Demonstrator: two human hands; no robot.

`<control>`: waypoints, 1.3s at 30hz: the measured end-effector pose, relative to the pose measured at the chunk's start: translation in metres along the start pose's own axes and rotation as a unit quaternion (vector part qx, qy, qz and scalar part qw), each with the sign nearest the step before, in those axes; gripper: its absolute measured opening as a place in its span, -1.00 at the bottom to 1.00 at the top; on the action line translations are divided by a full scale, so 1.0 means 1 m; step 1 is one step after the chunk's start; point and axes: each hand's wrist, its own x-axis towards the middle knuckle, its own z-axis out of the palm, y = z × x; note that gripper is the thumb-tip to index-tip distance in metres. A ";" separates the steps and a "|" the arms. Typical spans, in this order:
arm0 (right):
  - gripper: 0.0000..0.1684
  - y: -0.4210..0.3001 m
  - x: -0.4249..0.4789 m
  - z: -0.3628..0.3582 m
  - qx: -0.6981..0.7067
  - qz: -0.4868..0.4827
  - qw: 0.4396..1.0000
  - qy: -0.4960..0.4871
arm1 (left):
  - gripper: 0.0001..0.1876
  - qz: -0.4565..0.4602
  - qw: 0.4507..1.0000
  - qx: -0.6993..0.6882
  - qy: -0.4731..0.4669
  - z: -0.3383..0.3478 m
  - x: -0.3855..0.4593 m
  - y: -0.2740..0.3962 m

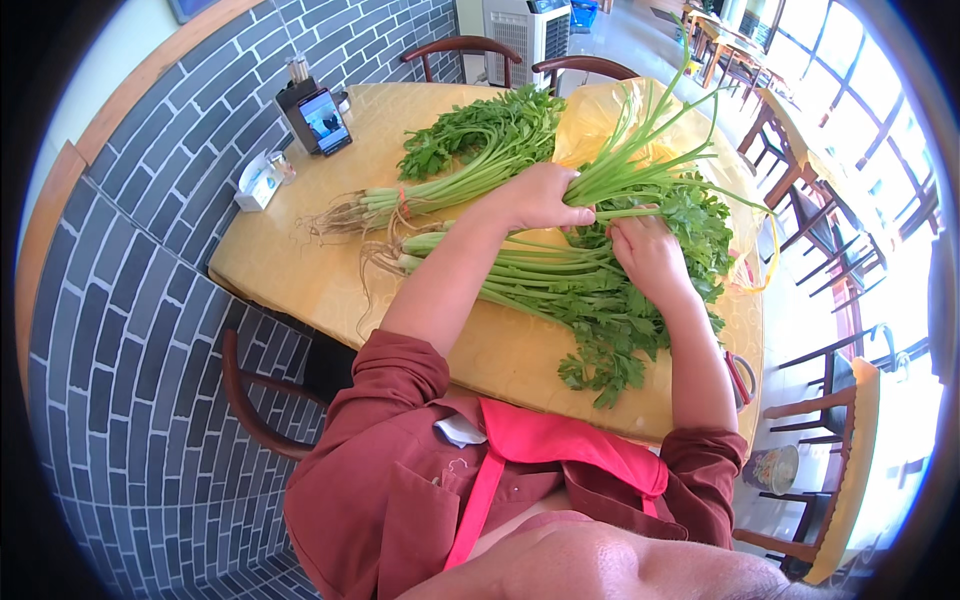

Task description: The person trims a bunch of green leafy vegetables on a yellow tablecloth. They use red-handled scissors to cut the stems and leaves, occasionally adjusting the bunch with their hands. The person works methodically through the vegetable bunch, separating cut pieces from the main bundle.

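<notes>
My left hand (pixel 547 196) is closed around a bunch of bare green celery stalks (pixel 637 169) that fan out towards the upper right. Just right of it, my right hand (pixel 641 244) has its fingers curled at a single celery stalk (pixel 626 214), over a leafy pile. Beneath my forearms lies loose celery (pixel 525 270), its pale root ends at the left and its leaves at the right. Farther back rests another celery bundle (pixel 457 180), bound by a red tie (pixel 403 201), with stringy brown roots. Under the stalks is a crumpled yellow plastic bag (pixel 592 124), partly hidden.
The table (pixel 300 262) carries a phone (pixel 324 124) leaning on a dark holder and a white tissue box (pixel 259 184) beside the brick wall. A red-handled tool (pixel 739 381) lies near my right forearm. Wooden chairs (pixel 469 45) stand behind the table.
</notes>
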 end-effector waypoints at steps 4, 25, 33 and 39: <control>-0.90 0.005 -0.001 -0.003 0.025 -0.013 0.999 -0.023 | -0.75 -0.003 1.000 0.016 0.001 0.001 0.001 -0.001; -0.44 0.078 -0.005 -0.026 -0.124 0.237 0.960 0.083 | -0.77 -0.005 0.999 -0.040 0.029 -0.005 -0.002 -0.001; -0.72 0.026 0.006 -0.052 -0.010 -0.049 0.985 0.163 | -0.76 -0.017 0.999 -0.026 0.023 -0.005 -0.002 -0.001; -0.72 0.028 0.007 -0.037 -0.093 -0.067 0.988 0.108 | -0.77 -0.011 0.999 -0.025 0.024 -0.005 -0.003 0.001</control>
